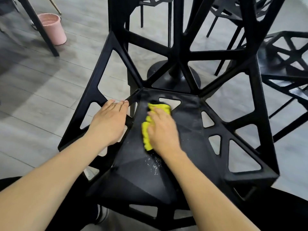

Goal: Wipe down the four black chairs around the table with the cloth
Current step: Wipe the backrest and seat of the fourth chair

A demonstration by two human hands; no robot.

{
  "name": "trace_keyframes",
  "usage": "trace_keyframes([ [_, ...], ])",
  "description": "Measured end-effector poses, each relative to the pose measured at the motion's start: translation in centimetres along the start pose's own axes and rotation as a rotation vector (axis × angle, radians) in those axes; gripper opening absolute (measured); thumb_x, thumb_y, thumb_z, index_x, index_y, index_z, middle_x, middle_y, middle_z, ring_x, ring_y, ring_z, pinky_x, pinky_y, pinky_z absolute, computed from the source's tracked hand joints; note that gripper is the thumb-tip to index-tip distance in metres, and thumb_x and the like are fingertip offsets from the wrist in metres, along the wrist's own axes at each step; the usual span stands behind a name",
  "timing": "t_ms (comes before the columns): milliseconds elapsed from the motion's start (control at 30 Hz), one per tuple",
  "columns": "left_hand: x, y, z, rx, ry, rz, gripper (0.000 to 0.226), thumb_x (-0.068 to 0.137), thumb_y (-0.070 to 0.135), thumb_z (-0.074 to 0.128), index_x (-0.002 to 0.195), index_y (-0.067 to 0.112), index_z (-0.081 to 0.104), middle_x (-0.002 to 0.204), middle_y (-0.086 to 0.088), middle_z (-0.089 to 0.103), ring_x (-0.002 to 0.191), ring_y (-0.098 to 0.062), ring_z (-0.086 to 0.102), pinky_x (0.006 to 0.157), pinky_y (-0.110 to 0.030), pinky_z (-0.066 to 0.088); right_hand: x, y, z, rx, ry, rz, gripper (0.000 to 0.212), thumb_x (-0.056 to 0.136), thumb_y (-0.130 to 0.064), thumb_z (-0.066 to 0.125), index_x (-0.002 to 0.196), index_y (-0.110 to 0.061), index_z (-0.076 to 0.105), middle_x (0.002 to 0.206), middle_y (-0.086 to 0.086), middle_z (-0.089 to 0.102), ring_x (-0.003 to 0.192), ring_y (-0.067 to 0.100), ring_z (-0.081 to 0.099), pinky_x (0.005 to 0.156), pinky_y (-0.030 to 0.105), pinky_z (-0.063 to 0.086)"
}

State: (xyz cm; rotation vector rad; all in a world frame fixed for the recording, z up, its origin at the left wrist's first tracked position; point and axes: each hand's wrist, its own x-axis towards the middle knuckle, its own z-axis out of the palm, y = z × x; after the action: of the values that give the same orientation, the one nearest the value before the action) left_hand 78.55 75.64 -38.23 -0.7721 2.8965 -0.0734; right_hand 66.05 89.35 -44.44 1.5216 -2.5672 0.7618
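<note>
A black chair (191,130) with triangular cut-outs fills the middle of the head view, seen from above. My right hand (162,129) presses a yellow cloth (147,130) flat against the chair's seat, fingers pointing toward the backrest. White dust specks lie on the seat just behind that hand. My left hand (109,121) rests open on the chair's left side frame, fingers straight. A second black chair (286,64) stands at the right. Parts of other black chairs show at the top behind the backrest.
A pink bucket (53,29) stands on the grey floor at the upper left, beside a black table leg (40,27). A round black table base (173,77) sits beyond the chair's seat. My shoe (101,215) shows at the bottom edge.
</note>
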Motion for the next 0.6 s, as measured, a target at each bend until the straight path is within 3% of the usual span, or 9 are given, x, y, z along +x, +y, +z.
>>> trace_keyframes([
  [67, -0.1, -0.2, 0.1, -0.009, 0.019, 0.022, 0.071, 0.092, 0.004, 0.039, 0.157, 0.007, 0.01, 0.165, -0.009, 0.018, 0.152, -0.022, 0.017, 0.121, -0.029, -0.005, -1.9, 4.5, -2.6, -0.095, 0.043, 0.1, 0.036, 0.078, -0.018, 0.053, 0.104, -0.002, 0.072, 0.116, 0.018, 0.068, 0.11, 0.035, 0.064, 0.093, 0.042, 0.053],
  [167, 0.0, -0.5, 0.4, -0.023, 0.026, 0.069, 0.07, 0.094, 0.007, 0.041, 0.157, 0.007, 0.011, 0.165, -0.011, 0.017, 0.152, -0.022, 0.017, 0.124, -0.031, -0.005, -3.9, 8.8, -4.8, -0.112, 0.035, 0.262, 0.05, 0.089, -0.024, 0.045, 0.131, -0.003, 0.062, 0.14, 0.017, 0.055, 0.131, 0.033, 0.049, 0.114, 0.03, 0.027],
  [267, 0.0, -0.5, 0.3, -0.157, -0.008, 0.076, 0.07, 0.094, 0.005, 0.044, 0.158, 0.01, 0.015, 0.164, -0.008, 0.02, 0.152, -0.021, 0.016, 0.125, -0.034, 0.001, -3.6, 8.1, -4.3, -0.01, 0.037, 0.346, 0.058, 0.093, -0.028, 0.042, 0.144, -0.002, 0.048, 0.149, 0.015, 0.047, 0.142, 0.028, 0.037, 0.117, 0.018, 0.01],
  [400, -0.7, -0.6, 0.3, -0.344, -0.018, 0.062, 0.069, 0.093, 0.003, 0.048, 0.156, 0.013, 0.024, 0.154, -0.008, 0.037, 0.142, -0.028, 0.032, 0.116, -0.038, 0.029, -2.0, 1.7, -1.3, 0.115, -0.029, 0.224, 0.051, 0.092, -0.024, 0.048, 0.138, -0.001, 0.054, 0.141, 0.016, 0.055, 0.132, 0.032, 0.049, 0.115, 0.022, 0.02],
  [467, -1.0, -0.8, 0.4, -0.372, -0.007, 0.062, 0.066, 0.095, 0.004, 0.047, 0.156, 0.012, 0.024, 0.158, -0.009, 0.035, 0.144, -0.028, 0.031, 0.118, -0.037, 0.027, -1.3, -3.4, 0.9, 0.203, -0.101, 0.158, 0.05, 0.092, -0.025, 0.048, 0.137, -0.004, 0.056, 0.143, 0.013, 0.055, 0.134, 0.028, 0.048, 0.118, 0.027, 0.025],
  [600, -1.5, -1.0, 0.6, -0.392, 0.017, 0.049, 0.064, 0.096, 0.003, 0.042, 0.157, 0.011, 0.023, 0.159, -0.009, 0.033, 0.146, -0.026, 0.03, 0.119, -0.037, 0.026, -1.7, -9.1, 2.0, 0.225, -0.076, 0.127, 0.048, 0.092, -0.027, 0.054, 0.137, -0.01, 0.057, 0.146, 0.007, 0.051, 0.135, 0.022, 0.043, 0.115, 0.032, 0.033],
])
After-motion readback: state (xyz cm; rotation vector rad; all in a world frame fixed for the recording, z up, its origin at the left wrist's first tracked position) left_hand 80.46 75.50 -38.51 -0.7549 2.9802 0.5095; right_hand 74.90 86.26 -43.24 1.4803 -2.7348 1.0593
